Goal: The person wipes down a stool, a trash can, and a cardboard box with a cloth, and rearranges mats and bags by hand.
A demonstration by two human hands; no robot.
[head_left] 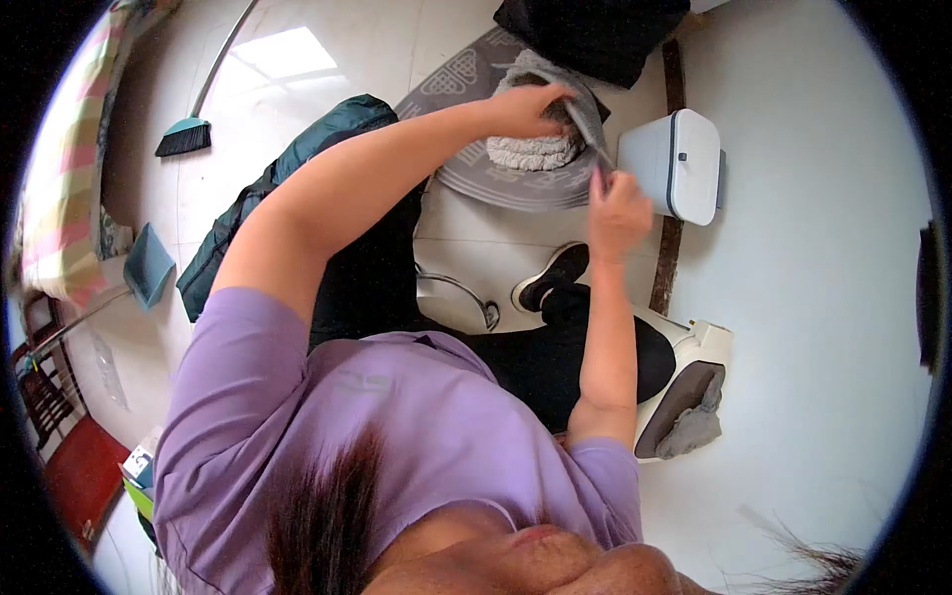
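A light-grey fluffy item (531, 152) with a dark patch in its middle and a flat grey edge or band (587, 117) lies over a grey patterned floor mat (461, 84). I cannot make out its exact kind. My left hand (535, 109) reaches across onto it, fingers bent against its dark middle and upper edge. Closed in a pinch, my right hand (620, 211) holds the lower end of the grey band, which looks stretched between both hands. Some of the item is hidden behind my left hand.
A white lidded bin (684, 164) stands by the wall, right of the mat. Black cloth (595, 35) lies beyond it. A broom (188, 134) and blue dustpan (150, 266) are at left. A white appliance with a grey cloth (694, 428) sits by my right leg.
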